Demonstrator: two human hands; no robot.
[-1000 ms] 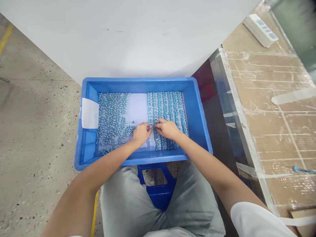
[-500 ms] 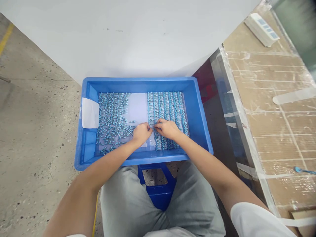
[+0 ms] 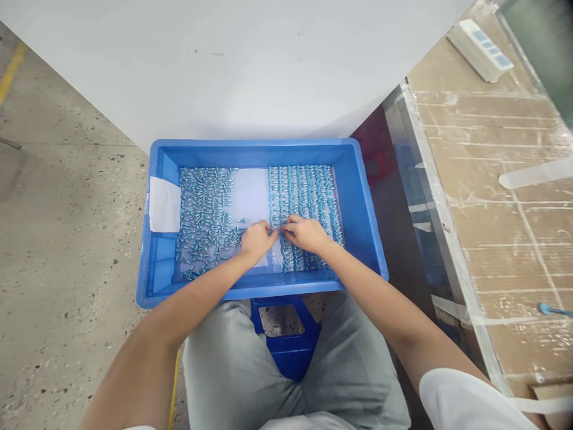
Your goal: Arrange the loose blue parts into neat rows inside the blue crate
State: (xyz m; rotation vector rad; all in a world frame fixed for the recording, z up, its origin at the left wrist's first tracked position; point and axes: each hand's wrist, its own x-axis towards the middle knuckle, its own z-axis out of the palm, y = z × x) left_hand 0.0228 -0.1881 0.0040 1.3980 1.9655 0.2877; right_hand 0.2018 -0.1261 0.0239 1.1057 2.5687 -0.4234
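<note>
Inside a blue plastic bin (image 3: 250, 157) lie many small blue-and-silver pieces, too small to name. On the left they form a loose pile (image 3: 206, 203); on the right they stand in neat rows (image 3: 304, 185). A bare strip of white sheet (image 3: 250, 194) separates them. My left hand (image 3: 258, 239) is closed at the left edge of the rows, thumb and finger pinched together. Close beside it, my right hand (image 3: 304, 232) pinches over the rows. Whatever sits between the fingertips of either hand is hidden or too small to make out.
A white paper (image 3: 165, 205) hangs over the bin's left wall. Beneath the bin is a blue stool (image 3: 290, 352). A white panel (image 3: 224, 77) stands behind it. To the right, a cardboard-covered surface (image 3: 505, 227) bears a white box (image 3: 481, 51) and a blue item (image 3: 553, 309).
The fingertips of both hands have shifted only slightly, staying close together at the left edge of the rows. The whole view has moved a little; the pieces look the same.
</note>
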